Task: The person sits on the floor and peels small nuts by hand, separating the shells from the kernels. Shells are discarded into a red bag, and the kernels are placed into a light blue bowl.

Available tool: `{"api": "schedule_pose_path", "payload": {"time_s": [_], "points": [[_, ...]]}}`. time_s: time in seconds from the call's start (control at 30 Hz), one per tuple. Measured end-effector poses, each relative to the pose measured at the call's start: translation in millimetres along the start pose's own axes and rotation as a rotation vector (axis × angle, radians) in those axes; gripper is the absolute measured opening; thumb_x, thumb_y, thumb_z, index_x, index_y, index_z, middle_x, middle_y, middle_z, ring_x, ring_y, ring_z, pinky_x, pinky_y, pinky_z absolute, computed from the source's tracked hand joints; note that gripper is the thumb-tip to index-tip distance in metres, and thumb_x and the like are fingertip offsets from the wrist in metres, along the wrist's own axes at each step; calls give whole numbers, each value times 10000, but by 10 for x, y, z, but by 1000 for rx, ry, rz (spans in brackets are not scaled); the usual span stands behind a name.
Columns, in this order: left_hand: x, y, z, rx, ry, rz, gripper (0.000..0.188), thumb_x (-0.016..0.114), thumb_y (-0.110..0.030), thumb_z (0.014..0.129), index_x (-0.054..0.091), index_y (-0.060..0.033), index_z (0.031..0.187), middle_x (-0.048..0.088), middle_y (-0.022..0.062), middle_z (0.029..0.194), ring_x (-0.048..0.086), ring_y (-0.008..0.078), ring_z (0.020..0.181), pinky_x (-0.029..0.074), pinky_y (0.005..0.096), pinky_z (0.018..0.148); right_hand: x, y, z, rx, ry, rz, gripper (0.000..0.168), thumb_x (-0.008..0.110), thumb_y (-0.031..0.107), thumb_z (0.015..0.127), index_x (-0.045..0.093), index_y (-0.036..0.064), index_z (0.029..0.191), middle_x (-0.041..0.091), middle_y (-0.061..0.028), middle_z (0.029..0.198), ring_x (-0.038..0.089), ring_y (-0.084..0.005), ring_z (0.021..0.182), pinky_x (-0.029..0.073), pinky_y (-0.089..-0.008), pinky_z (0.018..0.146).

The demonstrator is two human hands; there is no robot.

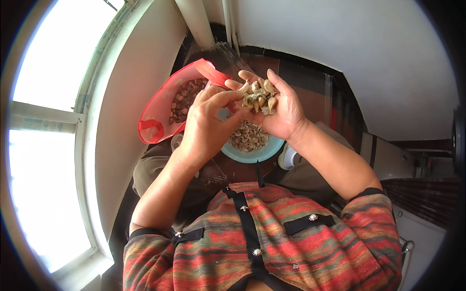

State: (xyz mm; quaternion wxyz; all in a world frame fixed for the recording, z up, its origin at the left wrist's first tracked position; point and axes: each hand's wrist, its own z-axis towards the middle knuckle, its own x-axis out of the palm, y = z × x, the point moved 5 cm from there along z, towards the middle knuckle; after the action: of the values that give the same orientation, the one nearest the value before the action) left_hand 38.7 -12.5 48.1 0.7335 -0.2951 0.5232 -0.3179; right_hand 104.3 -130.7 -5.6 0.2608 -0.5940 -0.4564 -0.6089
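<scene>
My right hand is palm up and cupped, holding a pile of pale garlic-like cloves, some with papery skin. My left hand, back upward, reaches to the left side of this pile with bent fingers; the fingertips are partly hidden, and whether they pinch a clove cannot be told. Below both hands stands a light blue basin with a heap of small brownish pieces, perhaps cloves and skins. An open red bag to the left holds many reddish-brown small bulbs, partly behind my left hand.
My knees are on both sides of the basin, with a light shoe near its right rim. A pale pipe rises behind the bag. A bright window with a white frame is at the left, and a white wall at the back right.
</scene>
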Motion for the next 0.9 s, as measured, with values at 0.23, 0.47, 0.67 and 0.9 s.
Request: {"api": "schedule_pose_path", "payload": {"time_s": [0.23, 0.47, 0.67, 0.9], "points": [[199, 110, 12, 127, -35, 139, 340, 748, -90, 678, 642, -46, 998, 576, 94, 838, 570, 292, 802, 471, 385, 727, -75, -26, 25, -41, -79, -35, 522, 369, 436, 978, 519, 23, 1259, 567, -159, 1258, 533, -293, 1164, 380, -463, 1039], [252, 244, 28, 78, -14, 3, 261, 738, -86, 706, 654, -36, 948, 592, 89, 886, 576, 252, 780, 482, 347, 722, -224, -136, 13, -13, -150, 8, 475, 396, 419, 978, 560, 39, 1212, 614, -128, 1148, 568, -261, 1093, 421, -437, 999], [218, 478, -48, -401, 60, -622, 213, 691, -164, 862, 650, 3, 988, 638, 10, 897, 567, 66, 802, 472, 229, 720, -362, -117, -45, -29, -394, -63, 320, 525, 340, 949, 609, 55, 1066, 634, -87, 1015, 623, -202, 936, 533, -332, 768], [297, 626, -178, -578, 191, -819, 256, 654, -201, 903, 634, 31, 1009, 641, 16, 894, 561, 50, 814, 463, 211, 727, -408, -54, -129, 101, -459, -298, 223, 604, 245, 922, 608, 52, 1033, 560, 4, 815, 511, -72, 705, 371, -151, 464]]}}
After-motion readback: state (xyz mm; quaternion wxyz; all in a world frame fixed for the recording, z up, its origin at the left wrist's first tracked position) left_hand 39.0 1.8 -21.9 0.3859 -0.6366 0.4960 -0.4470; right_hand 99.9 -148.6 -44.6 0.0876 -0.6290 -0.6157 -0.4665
